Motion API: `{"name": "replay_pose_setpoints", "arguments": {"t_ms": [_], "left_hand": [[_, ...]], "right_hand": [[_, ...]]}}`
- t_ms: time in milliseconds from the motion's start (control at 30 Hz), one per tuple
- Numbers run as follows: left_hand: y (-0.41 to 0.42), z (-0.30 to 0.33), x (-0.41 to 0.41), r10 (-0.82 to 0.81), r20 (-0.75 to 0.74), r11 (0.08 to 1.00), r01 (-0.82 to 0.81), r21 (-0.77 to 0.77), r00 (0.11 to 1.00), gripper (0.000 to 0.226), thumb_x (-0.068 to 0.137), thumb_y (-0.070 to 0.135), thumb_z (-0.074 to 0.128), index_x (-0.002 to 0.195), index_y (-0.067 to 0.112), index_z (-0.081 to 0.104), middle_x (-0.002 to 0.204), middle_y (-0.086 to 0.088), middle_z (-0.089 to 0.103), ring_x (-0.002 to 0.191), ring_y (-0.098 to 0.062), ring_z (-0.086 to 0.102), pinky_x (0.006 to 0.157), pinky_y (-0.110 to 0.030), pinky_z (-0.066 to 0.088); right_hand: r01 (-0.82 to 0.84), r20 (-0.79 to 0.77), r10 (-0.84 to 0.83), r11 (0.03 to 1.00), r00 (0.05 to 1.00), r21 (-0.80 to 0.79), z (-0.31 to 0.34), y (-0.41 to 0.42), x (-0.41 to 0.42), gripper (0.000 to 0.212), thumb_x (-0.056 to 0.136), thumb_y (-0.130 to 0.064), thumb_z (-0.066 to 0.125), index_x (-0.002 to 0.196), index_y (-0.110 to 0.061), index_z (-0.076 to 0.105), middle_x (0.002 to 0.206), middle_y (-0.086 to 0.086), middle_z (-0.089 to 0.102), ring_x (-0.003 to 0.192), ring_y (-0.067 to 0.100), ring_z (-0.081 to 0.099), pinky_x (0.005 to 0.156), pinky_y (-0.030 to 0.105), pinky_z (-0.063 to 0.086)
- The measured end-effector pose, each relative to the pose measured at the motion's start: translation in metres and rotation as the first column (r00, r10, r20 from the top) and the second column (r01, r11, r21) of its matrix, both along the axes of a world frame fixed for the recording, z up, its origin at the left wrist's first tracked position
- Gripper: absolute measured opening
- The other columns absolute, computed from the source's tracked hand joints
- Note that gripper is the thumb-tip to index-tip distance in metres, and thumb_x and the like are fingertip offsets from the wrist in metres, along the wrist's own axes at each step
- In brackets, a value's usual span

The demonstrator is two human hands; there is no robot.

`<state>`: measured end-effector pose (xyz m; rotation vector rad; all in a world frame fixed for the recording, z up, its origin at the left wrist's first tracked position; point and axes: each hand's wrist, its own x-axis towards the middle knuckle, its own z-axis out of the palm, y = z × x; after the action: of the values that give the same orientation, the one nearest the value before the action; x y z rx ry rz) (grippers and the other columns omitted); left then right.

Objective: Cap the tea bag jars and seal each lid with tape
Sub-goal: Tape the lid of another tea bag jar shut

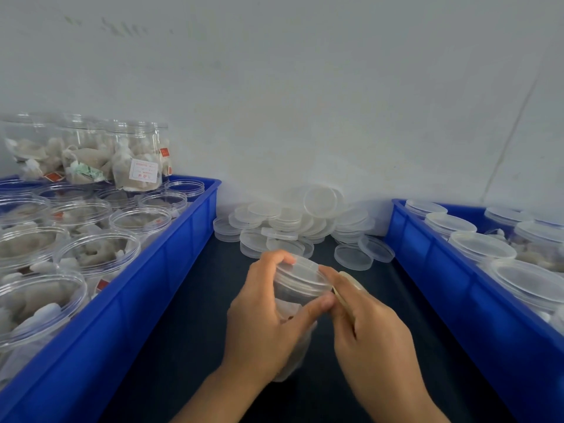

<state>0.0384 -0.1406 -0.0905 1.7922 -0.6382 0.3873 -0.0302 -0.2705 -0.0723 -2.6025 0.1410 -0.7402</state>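
Note:
A clear tea bag jar (294, 296) with a translucent lid (300, 271) on it is held over the dark table in the middle. My left hand (262, 319) grips the jar, fingers over the lid's rim and thumb across its side. My right hand (369, 334) holds a roll of clear tape (351, 283) against the lid's right edge, its forefinger touching the lid. The roll is mostly hidden behind my fingers.
A blue crate (171, 264) on the left holds several open jars of tea bags, with capped jars stacked at its back. Another blue crate (427, 270) on the right holds several capped jars. A heap of loose lids (293, 224) lies against the white wall.

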Motion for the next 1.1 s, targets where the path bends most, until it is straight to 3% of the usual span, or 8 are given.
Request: {"name": "replay_pose_setpoints", "arguments": {"t_ms": [67, 233, 400, 600, 800, 900, 967, 1100], "left_hand": [[0.003, 0.004, 0.003, -0.013, -0.054, 1.0, 0.012, -0.02, 0.998, 0.065, 0.055, 0.08, 0.066, 0.106, 0.046, 0.044, 0.096, 0.015, 0.065, 0.089, -0.002, 0.065, 0.074, -0.026, 0.056], [0.009, 0.005, 0.008, -0.052, -0.13, 0.993, 0.037, -0.111, 0.99, 0.061, 0.053, 0.071, 0.074, 0.098, 0.042, 0.046, 0.094, 0.013, 0.068, 0.087, -0.007, 0.068, 0.074, -0.038, 0.059], [0.011, 0.006, 0.007, -0.083, -0.1, 0.99, 0.071, -0.12, 0.992, 0.059, 0.053, 0.066, 0.078, 0.096, 0.039, 0.049, 0.094, 0.011, 0.069, 0.088, -0.007, 0.068, 0.072, -0.037, 0.059], [0.014, 0.007, 0.012, -0.223, -0.132, 0.967, 0.202, -0.154, 0.966, 0.056, 0.051, 0.055, 0.083, 0.093, 0.037, 0.051, 0.1, 0.012, 0.07, 0.091, -0.008, 0.069, 0.075, -0.029, 0.058], [0.018, 0.006, 0.018, -0.376, -0.15, 0.915, 0.34, -0.218, 0.915, 0.058, 0.055, 0.04, 0.087, 0.098, 0.025, 0.05, 0.103, 0.003, 0.07, 0.094, -0.016, 0.07, 0.072, -0.023, 0.056], [0.018, 0.006, 0.021, -0.437, -0.183, 0.89, 0.395, -0.227, 0.881, 0.059, 0.058, 0.036, 0.086, 0.101, 0.022, 0.048, 0.105, 0.001, 0.069, 0.097, -0.019, 0.069, 0.076, -0.023, 0.055], [0.018, 0.006, 0.022, -0.465, -0.205, 0.879, 0.423, -0.219, 0.861, 0.059, 0.061, 0.036, 0.084, 0.105, 0.024, 0.046, 0.105, 0.003, 0.068, 0.098, -0.018, 0.069, 0.077, -0.024, 0.054], [0.014, 0.006, 0.016, -0.33, -0.195, 0.942, 0.306, -0.14, 0.924, 0.071, 0.054, 0.056, 0.083, 0.109, 0.037, 0.042, 0.105, 0.02, 0.062, 0.098, -0.005, 0.065, 0.076, -0.021, 0.054]], "right_hand": [[-0.02, 0.011, 0.021, 1.0, 1.0, -0.019, 0.0, 0.0, 0.0, 0.045, 0.097, -0.041, 0.036, 0.141, -0.052, 0.031, 0.11, -0.012, 0.064, 0.093, 0.006, 0.06, 0.078, 0.022, 0.05], [-0.095, -0.06, 0.091, 0.992, 0.994, -0.077, 0.008, -0.001, -0.003, 0.048, 0.094, -0.051, 0.016, 0.141, -0.057, 0.019, 0.122, -0.016, 0.057, 0.104, 0.007, 0.057, 0.084, 0.024, 0.05], [-0.099, -0.105, 0.085, 0.986, 0.991, -0.134, 0.017, -0.011, -0.005, 0.046, 0.095, -0.051, 0.026, 0.14, -0.059, 0.018, 0.126, -0.018, 0.055, 0.112, 0.006, 0.053, 0.087, 0.021, 0.046], [-0.112, -0.192, 0.092, 0.989, 0.977, -0.096, 0.023, -0.016, -0.007, 0.05, 0.077, -0.065, 0.01, 0.122, -0.08, -0.007, 0.129, -0.01, 0.054, 0.116, 0.012, 0.051, 0.092, 0.025, 0.045], [-0.149, -0.229, 0.155, 0.988, 0.961, 0.042, 0.021, -0.019, -0.002, 0.048, 0.077, -0.068, 0.021, 0.117, -0.085, 0.001, 0.127, -0.009, 0.056, 0.111, 0.011, 0.055, 0.08, 0.021, 0.044], [-0.21, -0.179, 0.242, 0.961, 0.954, 0.183, 0.022, -0.021, -0.001, 0.049, 0.078, -0.066, 0.034, 0.124, -0.079, 0.022, 0.122, -0.022, 0.058, 0.114, 0.003, 0.053, 0.095, 0.028, 0.047], [-0.24, -0.145, 0.282, 0.937, 0.948, 0.255, 0.021, -0.02, -0.001, 0.046, 0.079, -0.063, 0.043, 0.123, -0.073, 0.036, 0.12, -0.016, 0.062, 0.113, 0.008, 0.056, 0.098, 0.036, 0.048], [-0.22, -0.092, 0.255, 0.932, 0.962, 0.287, 0.016, -0.018, 0.001, 0.04, 0.084, -0.051, 0.053, 0.12, -0.069, 0.045, 0.109, -0.006, 0.068, 0.107, 0.016, 0.062, 0.093, 0.039, 0.052]]}}
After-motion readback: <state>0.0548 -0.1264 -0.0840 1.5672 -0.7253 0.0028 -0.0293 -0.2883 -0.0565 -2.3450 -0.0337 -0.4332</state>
